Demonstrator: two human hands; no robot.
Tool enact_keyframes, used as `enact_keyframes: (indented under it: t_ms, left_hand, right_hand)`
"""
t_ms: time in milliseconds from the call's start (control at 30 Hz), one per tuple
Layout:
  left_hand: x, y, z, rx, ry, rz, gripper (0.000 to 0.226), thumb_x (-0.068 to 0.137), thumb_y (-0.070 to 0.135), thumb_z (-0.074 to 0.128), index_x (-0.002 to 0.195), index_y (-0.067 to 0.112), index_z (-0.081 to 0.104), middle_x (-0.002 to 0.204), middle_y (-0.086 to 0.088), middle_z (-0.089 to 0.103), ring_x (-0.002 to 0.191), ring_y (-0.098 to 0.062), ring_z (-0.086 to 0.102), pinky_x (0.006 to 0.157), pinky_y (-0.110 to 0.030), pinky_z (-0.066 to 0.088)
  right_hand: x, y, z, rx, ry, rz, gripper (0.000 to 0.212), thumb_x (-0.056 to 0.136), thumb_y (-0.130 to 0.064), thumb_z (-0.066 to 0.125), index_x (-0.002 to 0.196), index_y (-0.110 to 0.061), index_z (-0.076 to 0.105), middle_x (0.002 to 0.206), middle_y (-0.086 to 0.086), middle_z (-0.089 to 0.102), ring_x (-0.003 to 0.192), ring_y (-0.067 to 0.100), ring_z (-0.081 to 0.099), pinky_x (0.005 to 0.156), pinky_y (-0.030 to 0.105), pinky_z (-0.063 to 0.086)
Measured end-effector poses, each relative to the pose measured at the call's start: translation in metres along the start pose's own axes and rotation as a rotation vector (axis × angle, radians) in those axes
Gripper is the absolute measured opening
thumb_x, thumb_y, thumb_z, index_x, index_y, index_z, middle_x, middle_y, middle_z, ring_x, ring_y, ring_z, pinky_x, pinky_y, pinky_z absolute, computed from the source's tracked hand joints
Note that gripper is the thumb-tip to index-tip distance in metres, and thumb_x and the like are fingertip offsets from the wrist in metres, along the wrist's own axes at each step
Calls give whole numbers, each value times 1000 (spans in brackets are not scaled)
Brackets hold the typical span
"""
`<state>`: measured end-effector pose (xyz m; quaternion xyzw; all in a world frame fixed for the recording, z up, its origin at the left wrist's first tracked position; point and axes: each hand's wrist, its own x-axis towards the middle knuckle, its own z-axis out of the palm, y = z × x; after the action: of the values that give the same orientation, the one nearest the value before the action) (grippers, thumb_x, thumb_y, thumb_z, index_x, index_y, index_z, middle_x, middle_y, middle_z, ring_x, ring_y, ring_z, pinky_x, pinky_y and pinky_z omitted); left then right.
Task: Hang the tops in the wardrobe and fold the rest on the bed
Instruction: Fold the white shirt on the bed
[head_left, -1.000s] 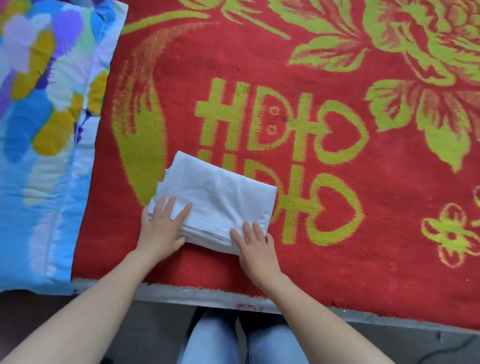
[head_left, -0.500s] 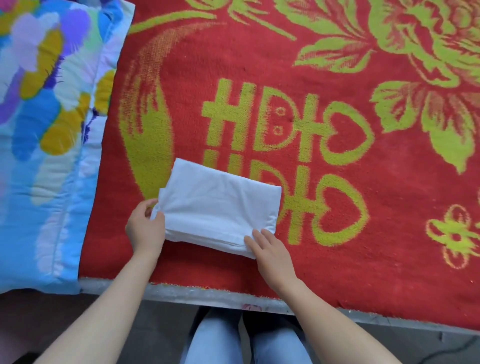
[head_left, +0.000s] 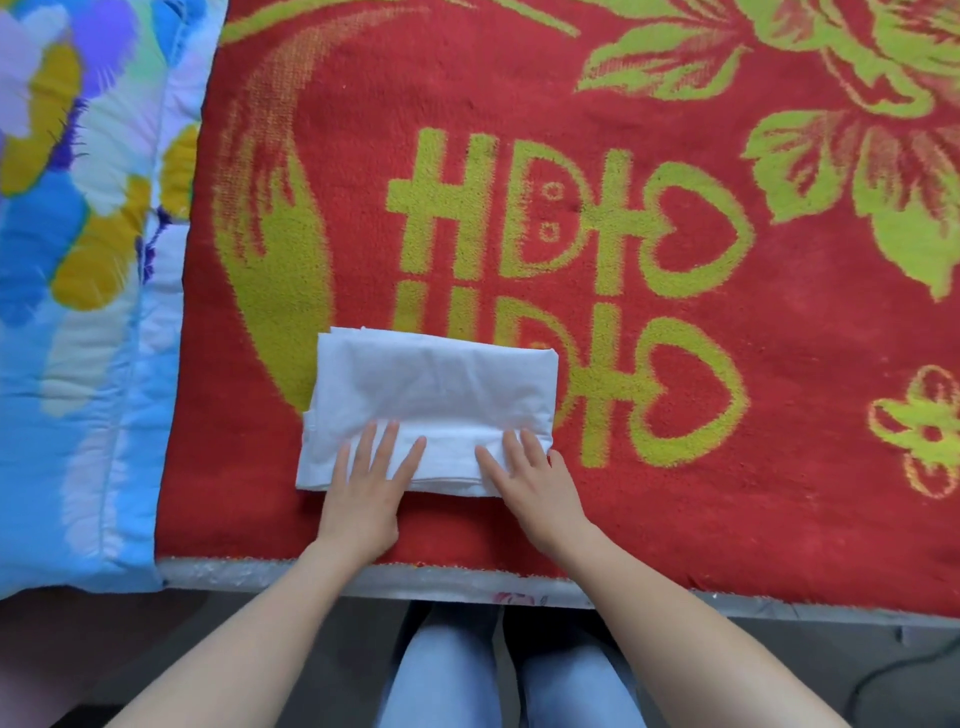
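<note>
Since a moment ago the left hand (head_left: 361, 486) has quit the corner; it and the right hand (head_left: 532, 480) press flat, fingers straight, on the near edge of the folded white garment (head_left: 436, 382), lying long-axis left-right on the red blanket (head_left: 727, 499).

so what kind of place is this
Probably a bedroom: a red flowered blanket covers a bed, a blue floral quilt lies beside it, and a folded white garment rests on the blanket.

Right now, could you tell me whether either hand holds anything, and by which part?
Nothing is gripped. The left hand and right hand lie flat, fingers straight, on the near edge of the folded cloth.
</note>
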<state>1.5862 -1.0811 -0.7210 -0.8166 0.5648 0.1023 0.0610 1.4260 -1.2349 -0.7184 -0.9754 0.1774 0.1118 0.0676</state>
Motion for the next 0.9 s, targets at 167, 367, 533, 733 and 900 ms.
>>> enact_keyframes:
  t_ms: [167,367,533,733,900]
  left_hand:
    - [9,-15,2,-2,109,-71,99,38,8,81,128,13,42,128,-23,49,120,-35,38,95,-51,27]
    - [25,-20,-22,-50,351,-18,36,65,4,40,97,12,52,84,-10,66,73,-30,63,70,-37,34]
    - [19,-10,-83,-35,537,70,28,68,-4,42,81,12,61,72,-3,64,60,-25,60,59,-31,41]
    - [-30,-9,-153,43,634,-62,31,72,-4,38,84,11,63,71,-5,64,58,-26,59,58,-31,43]
    - [-105,2,-208,110,660,-339,33,69,1,37,95,13,53,75,-5,67,61,-26,62,62,-34,40]
  right_hand:
    - [10,20,-27,-44,257,-102,41,64,0,34,100,-15,44,62,3,53,51,22,51,37,22,23]
    - [-16,30,-58,-81,445,-121,38,82,7,21,97,-14,49,61,2,50,52,22,45,55,29,42]
    - [-41,40,-94,-47,449,-147,36,74,9,33,100,-12,46,63,4,52,52,22,45,50,29,46]
    - [-44,35,-167,-65,483,-328,49,81,7,17,109,-20,46,67,2,54,52,19,46,48,25,39]
    - [-30,13,-232,-67,558,-633,46,72,0,38,112,-22,45,72,3,60,55,19,53,48,26,46]
